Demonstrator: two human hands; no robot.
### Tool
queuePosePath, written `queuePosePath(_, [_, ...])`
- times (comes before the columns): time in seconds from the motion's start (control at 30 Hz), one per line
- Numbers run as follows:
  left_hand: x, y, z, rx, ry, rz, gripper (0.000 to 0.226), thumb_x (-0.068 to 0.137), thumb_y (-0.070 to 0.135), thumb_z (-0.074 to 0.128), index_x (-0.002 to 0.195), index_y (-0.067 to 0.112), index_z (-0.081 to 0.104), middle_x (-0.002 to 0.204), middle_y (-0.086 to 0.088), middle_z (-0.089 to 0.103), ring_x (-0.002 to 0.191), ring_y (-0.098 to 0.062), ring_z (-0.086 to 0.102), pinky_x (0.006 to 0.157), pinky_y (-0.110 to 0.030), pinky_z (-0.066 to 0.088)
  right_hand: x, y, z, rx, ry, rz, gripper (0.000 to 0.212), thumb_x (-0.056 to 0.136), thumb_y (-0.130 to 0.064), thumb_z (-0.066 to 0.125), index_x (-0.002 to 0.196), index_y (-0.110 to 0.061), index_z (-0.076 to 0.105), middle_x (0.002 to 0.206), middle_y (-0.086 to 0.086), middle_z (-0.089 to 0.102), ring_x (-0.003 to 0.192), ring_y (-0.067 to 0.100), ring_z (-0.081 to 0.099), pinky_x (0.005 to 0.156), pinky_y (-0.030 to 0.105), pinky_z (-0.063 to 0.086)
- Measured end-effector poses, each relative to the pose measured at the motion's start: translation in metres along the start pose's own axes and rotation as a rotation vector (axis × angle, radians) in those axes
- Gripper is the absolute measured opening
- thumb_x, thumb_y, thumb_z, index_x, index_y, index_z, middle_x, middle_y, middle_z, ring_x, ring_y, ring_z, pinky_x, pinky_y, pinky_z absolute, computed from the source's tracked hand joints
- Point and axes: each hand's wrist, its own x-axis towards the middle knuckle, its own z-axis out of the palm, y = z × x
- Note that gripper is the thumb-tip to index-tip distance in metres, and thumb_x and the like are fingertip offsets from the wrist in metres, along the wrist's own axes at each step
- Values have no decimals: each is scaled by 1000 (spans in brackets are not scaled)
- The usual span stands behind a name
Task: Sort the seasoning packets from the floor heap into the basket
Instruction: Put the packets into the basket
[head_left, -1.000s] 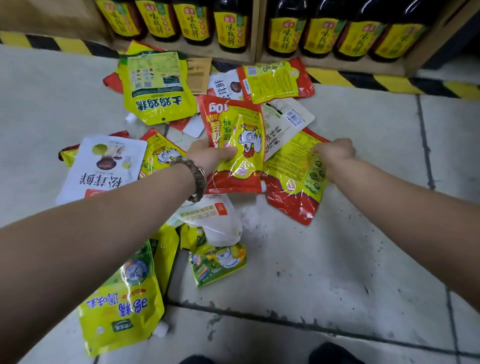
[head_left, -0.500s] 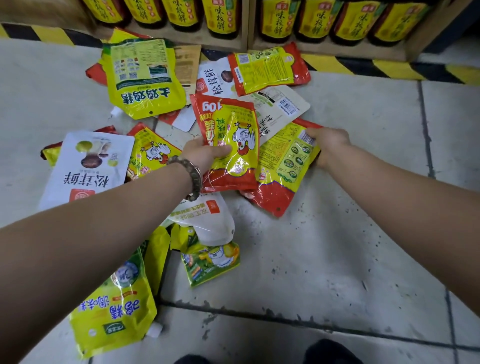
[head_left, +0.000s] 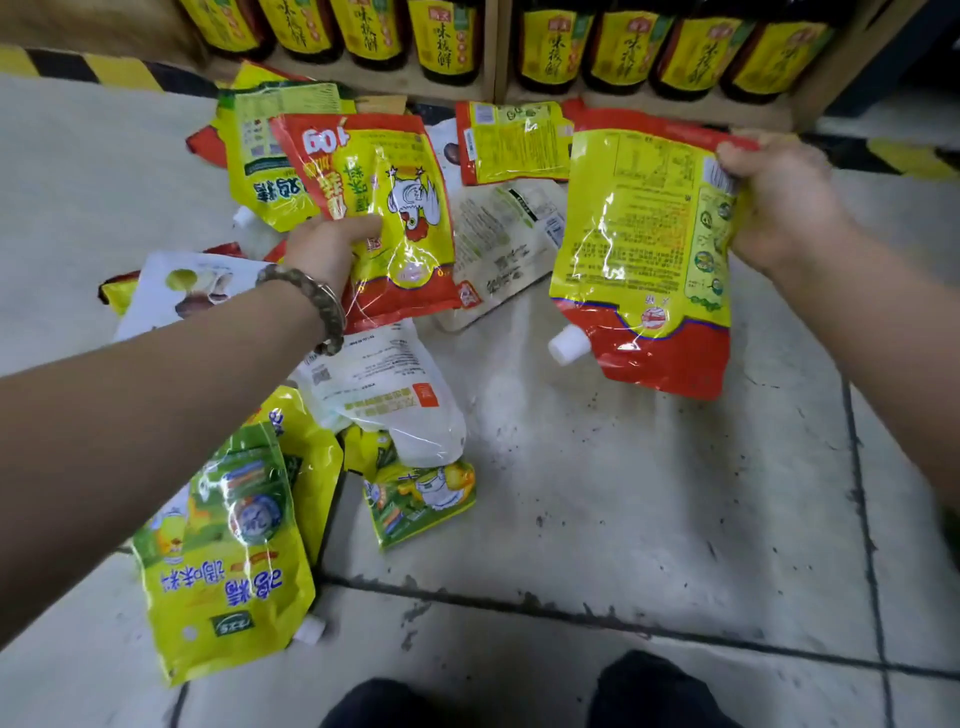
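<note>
My left hand (head_left: 332, 249) grips a red-and-yellow seasoning packet with a rooster picture (head_left: 384, 208), lifted off the floor. My right hand (head_left: 779, 202) pinches the top corner of a second red-and-yellow packet (head_left: 644, 244), back side showing, with a white spout at its lower left; it hangs above the tiles. Several more packets lie in the heap: a white one (head_left: 384, 395), a green-and-yellow one (head_left: 228, 561), a small green one (head_left: 421, 499), a pale one (head_left: 504, 244). No basket is in view.
A wooden shelf (head_left: 493, 88) with dark bottles bearing yellow labels (head_left: 550, 47) stands just behind the heap. Yellow-and-black hazard tape (head_left: 78, 67) runs along its base. Grey floor tiles (head_left: 623, 493) spread to the right. My shoe tips (head_left: 649, 691) show at the bottom edge.
Both hands have lifted their packets off the floor. The right packet rose and swung to the right, now hanging upright. The view moved closer to the heap.
</note>
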Motion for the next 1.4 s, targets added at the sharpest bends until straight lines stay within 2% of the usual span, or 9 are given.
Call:
queuePosePath(0.27, [-28,5,13,-185,-390,-131,108,44,82,66,138,33,45,141,1,50,127,-20,50,108,-45,34,-22,-1,69,68,-109,17,8,93,3,48,93,-3,54,70,8,66,62,18,67,57,31,55])
queuePosePath(0.47, [-38,1,15,-24,-402,-4,34,69,34,79,97,21,65,101,-2,72,97,-22,68,96,-45,50,-31,13,110,47,-104,90,18,89,3,55,105,-7,55,83,14,66,69,24,66,63,40,57])
queuePosePath(0.73, [-49,3,17,-197,-396,-80,17,84,6,66,101,10,62,70,0,73,61,-15,71,55,-32,59,-35,33,125,67,40,216,14,89,-4,57,77,-8,54,79,15,60,71,25,61,67,41,52])
queuePosePath(0.9, [-38,0,3,-275,-170,-74,32,78,5,74,105,13,59,92,-7,72,66,-19,72,52,-36,58,-46,53,103,-197,221,478,30,94,-39,55,115,-18,58,74,1,51,59,15,51,58,31,51])
queuePosePath(0.97, [-32,-6,-8,-275,-121,-78,37,76,10,77,109,15,60,95,-5,72,70,-20,73,56,-37,59,-56,72,94,-212,142,627,32,95,-39,53,121,-21,51,93,6,58,76,20,59,57,36,52])
queuePosePath(1.03, [-28,-10,-17,-249,-88,-70,34,77,15,77,107,15,60,92,-2,71,69,-18,72,54,-32,58,-62,88,97,-179,65,706,49,96,-42,50,137,-18,40,130,17,52,114,32,56,87,42,51])
queuePosePath(1.1, [-26,-12,-23,-224,-57,-108,37,76,21,79,104,15,56,95,-2,68,71,-19,72,58,-34,59,-60,95,105,-121,51,703,53,97,-39,48,142,-12,36,134,19,50,126,34,48,101,46,41])
queuePosePath(1.23, [-25,-16,-28,-196,-71,-100,27,77,21,78,96,18,59,95,-2,71,74,-18,72,66,-35,60,-50,99,122,-64,79,648,38,96,-31,54,129,-12,49,109,13,58,110,31,59,92,41,46])
queuePosePath(1.4, [-25,-20,-29,-172,-66,-114,29,82,24,73,92,24,45,84,8,58,65,-10,66,53,-23,57,-34,108,135,-24,143,620,11,94,-18,58,84,-17,54,81,0,64,57,13,55,47,29,46])
